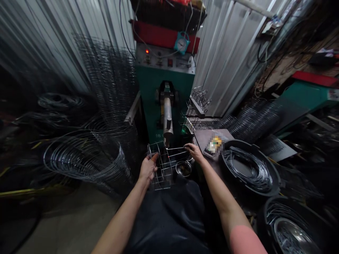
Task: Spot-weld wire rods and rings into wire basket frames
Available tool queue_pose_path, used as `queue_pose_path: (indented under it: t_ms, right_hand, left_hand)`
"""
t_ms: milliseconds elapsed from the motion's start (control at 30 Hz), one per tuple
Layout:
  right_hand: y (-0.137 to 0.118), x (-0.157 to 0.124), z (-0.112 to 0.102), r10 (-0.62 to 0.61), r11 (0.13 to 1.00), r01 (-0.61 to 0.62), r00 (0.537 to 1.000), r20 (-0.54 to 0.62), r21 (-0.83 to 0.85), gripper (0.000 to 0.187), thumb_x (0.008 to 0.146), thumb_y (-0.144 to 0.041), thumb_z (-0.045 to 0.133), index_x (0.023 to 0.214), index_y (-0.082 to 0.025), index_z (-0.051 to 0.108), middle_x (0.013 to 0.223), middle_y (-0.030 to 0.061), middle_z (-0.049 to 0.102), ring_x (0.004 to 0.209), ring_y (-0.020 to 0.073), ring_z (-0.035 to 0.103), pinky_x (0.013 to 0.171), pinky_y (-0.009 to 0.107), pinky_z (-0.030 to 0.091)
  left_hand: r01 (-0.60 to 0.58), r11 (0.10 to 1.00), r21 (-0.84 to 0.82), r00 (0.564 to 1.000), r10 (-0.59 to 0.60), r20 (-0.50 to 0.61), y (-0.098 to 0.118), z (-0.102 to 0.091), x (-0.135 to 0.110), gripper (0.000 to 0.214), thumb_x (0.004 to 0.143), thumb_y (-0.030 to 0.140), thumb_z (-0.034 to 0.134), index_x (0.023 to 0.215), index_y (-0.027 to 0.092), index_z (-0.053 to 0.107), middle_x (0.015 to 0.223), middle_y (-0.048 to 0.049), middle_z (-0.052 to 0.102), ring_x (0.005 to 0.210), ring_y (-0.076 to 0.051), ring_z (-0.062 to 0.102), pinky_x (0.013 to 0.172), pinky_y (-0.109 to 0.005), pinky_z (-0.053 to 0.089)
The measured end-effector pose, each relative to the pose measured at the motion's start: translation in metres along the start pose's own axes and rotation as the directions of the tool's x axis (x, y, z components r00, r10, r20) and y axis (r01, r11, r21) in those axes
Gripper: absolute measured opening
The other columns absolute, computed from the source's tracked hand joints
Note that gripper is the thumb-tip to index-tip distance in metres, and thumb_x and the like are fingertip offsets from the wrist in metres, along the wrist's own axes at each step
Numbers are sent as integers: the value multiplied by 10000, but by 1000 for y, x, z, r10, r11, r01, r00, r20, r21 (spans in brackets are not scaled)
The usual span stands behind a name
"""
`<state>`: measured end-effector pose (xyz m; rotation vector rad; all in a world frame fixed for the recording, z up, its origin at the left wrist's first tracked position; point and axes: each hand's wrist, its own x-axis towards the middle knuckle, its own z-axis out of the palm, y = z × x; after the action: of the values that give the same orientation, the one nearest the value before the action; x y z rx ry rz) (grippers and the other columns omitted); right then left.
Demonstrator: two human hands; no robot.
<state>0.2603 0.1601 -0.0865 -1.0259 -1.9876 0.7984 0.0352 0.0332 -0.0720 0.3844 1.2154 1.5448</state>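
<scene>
Dim feed on my end. Pale light falls on the corrugated metal wall (227, 53) at 1 o'clock, no glare. Heavy shadow at 4 and 8 o'clock. Wire coils (87, 158) at 9 o'clock smear and bend from edge distortion. Pixelated patch (215, 144) just right of centre.

No legible text, faint marking (159, 135) on green machine (147, 95) too blurred, packet (214, 144) pixelated
</scene>
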Motion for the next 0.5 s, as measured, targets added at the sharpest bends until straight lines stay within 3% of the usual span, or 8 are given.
queue_pose_path:
  t_ms: [333,500]
  right_hand:
    - [0,14,-4,101,995,-99,991,87,-22,285,766,-415,514,839,-171,641,838,28,649,827,160,578,805,285,426]
    - [4,-14,-28,251,968,-252,959,135,-7,370,732,-422,581,1021,-195,619,985,34,647,946,180,570,870,315,418]
  left_hand:
    - [0,1000,6,1000,0,-22,3,7,-1,434,496,397,776,746,166,507,462,122,339,325,-14,250,307,-162,168]
    - [3,1000,-8,998,-2,58,3,-9,-2,419,516,381,783,753,178,504,439,137,279,327,-12,212,308,-145,173]
